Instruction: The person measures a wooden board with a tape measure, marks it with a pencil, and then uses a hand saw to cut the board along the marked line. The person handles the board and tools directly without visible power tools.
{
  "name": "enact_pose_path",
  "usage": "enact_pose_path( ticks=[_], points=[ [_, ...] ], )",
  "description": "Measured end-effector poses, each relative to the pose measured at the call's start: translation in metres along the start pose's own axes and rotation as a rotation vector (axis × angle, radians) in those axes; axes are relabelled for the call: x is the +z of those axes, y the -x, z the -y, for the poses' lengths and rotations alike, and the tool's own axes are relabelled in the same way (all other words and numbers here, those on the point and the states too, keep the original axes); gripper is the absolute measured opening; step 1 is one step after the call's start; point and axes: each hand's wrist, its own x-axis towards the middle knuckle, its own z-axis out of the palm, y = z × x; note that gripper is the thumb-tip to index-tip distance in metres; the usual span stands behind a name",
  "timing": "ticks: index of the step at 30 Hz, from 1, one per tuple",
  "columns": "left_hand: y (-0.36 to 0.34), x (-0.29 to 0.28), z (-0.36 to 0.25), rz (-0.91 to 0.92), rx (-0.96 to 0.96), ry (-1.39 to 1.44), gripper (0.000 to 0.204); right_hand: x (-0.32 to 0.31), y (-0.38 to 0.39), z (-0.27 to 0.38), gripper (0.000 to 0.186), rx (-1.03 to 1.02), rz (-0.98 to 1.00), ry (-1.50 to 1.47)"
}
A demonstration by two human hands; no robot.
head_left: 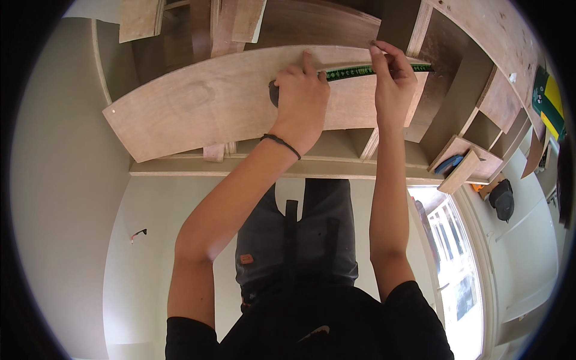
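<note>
Black shirt: nearest of all, short-sleeved, along the lower edge.
Dark grey trousers: below the shirt's front, between the forearms, with a small orange-brown patch on one leg.
Black wristband: around the left wrist.
Left hand: grasping the case of the tape measure, index finger stretched out onto the board.
Right hand: thumb and fingertips pinched together just above the blade, near the board's right end; cannot tell whether anything small sits between them.
Tape measure: dark case mostly hidden under the left palm; green blade drawn out rightward along the board, passing behind the right hand and reaching the right end.
Board: long, pale wood, far edge curved, laid flat across the cabinet frame.
Cabinet frame: taupe, divided into open compartments, under the board.
Small wooden panel: at the frame's right, bearing a blue object and a wood strip.
Wood offcuts: beyond the board, at the upper left.
Green-and-yellow item: at the far right.
</note>
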Motion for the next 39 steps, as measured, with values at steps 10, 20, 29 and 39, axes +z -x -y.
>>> enact_pose_path(
  ticks=[10,20,29,39],
  points=[
    [-0.001,-0.001,0.000,0.028,0.003,-0.022,0.057,0.007,0.001,-0.034,0.026,0.053,0.051,0.050],
    [-0.001,0.002,0.000,0.028,0.006,-0.022,0.057,0.027,-0.003,-0.035,0.025,0.119,0.115,0.280],
    [-0.002,0.003,-0.001,-0.015,-0.001,0.005,0.058,0.036,-0.003,-0.040,0.022,0.001,0.096,0.445],
    [-0.002,-0.001,-0.001,0.004,0.017,-0.017,0.059,0.037,-0.004,-0.051,0.023,-0.056,0.077,0.449]
  ],
)
